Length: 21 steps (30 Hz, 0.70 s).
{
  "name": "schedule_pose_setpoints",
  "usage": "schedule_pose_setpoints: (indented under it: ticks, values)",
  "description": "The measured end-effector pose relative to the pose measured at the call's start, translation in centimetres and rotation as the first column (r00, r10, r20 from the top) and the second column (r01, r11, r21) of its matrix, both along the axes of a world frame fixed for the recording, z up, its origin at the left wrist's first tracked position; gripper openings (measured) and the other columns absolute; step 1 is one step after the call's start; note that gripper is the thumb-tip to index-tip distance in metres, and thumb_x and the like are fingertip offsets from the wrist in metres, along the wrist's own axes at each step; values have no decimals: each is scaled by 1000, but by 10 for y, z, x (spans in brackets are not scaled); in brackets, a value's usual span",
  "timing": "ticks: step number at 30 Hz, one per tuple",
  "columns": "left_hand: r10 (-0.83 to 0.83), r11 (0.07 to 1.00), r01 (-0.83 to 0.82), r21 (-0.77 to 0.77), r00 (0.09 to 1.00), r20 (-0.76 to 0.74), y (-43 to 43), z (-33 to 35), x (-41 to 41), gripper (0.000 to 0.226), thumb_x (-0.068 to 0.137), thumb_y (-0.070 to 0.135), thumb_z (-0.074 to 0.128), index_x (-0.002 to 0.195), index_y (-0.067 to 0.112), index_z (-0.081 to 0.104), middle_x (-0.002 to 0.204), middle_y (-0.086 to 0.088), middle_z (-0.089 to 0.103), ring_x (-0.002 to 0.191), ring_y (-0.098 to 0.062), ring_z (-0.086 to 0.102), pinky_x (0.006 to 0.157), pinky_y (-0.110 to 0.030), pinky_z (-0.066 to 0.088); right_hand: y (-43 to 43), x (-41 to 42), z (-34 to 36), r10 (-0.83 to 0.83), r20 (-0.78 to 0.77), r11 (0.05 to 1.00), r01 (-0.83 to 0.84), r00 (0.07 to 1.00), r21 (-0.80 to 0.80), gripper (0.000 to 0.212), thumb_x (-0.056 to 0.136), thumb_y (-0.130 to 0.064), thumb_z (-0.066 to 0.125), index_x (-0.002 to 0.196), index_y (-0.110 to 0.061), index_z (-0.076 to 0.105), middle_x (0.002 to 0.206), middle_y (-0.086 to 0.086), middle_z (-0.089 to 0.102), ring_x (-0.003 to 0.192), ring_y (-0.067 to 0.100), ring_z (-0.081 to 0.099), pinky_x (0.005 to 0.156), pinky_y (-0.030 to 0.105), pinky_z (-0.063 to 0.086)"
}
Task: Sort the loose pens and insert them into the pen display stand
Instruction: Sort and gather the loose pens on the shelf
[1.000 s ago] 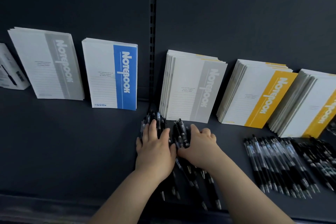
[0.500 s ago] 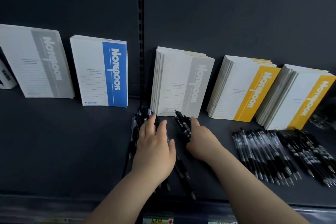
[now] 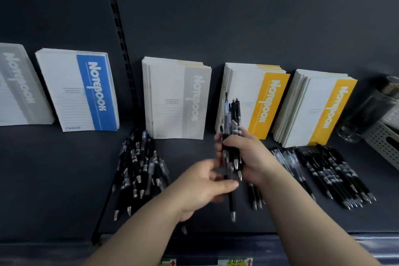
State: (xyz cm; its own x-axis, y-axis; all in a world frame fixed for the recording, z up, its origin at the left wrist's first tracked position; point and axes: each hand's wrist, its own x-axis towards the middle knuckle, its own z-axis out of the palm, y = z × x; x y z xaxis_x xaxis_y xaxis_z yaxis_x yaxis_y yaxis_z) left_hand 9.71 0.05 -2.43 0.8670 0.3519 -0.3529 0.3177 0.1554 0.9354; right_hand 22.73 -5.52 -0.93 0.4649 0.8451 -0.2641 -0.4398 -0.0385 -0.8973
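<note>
My right hand (image 3: 246,157) is shut on a bunch of black pens (image 3: 232,119), held upright above the dark shelf (image 3: 54,179), their clicker ends up. My left hand (image 3: 200,188) is just below it, its fingers pinching one black pen (image 3: 232,203) that hangs tip-down from the bunch. A loose pile of black pens (image 3: 140,162) lies on the shelf to the left of my hands. Rows of black pens (image 3: 332,170) lie on the right. No pen display stand is clearly in view.
Stacks of notebooks lean on the back panel: grey (image 3: 13,84), blue (image 3: 84,90), grey (image 3: 179,99), two yellow (image 3: 257,101) (image 3: 319,108). A clear jar (image 3: 367,112) and a perforated metal basket (image 3: 386,138) stand at the far right. The shelf's front edge (image 3: 216,242) is close.
My right hand has lifted a bunch of pens off the shelf and stood it upright. My left hand left the pile and now pinches one pen under the bunch. The view shifted right.
</note>
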Motion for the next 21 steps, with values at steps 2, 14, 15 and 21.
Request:
schedule_pose_setpoints:
  ticks: [2,14,15,21]
  values:
    - [36,998,-35,46,999,-23,-7,-2,12,39,84,5,67,119,18,56,94,-6,68,82,-13,66,66,-24,52,-10,10,-2,-50,-34,999,50,998,-16,12,86,4,47,93,-3,53,65,10,56,54,20,52,53,28,45]
    - [-121,985,132,109,987,-108,-39,-3,48,44,84,3,66,124,17,52,82,1,66,76,-10,65,64,-21,50,-61,67,4,-392,-147,902,410,908,133,14,89,8,45,90,-6,47,68,11,51,55,19,53,51,27,47]
    - [-145,976,164,141,980,-135,-39,-2,50,45,84,4,66,124,20,51,82,3,66,76,-9,65,63,-19,49,-65,72,6,-415,-142,890,434,898,140,14,89,8,45,90,-6,47,70,11,51,57,19,53,50,26,47]
    - [-73,969,111,220,982,-172,-31,1,56,22,84,2,66,100,17,66,81,0,71,74,-10,69,64,-22,52,-89,96,8,-461,-40,880,462,887,111,15,90,5,48,85,-9,47,73,11,55,61,21,55,51,28,47]
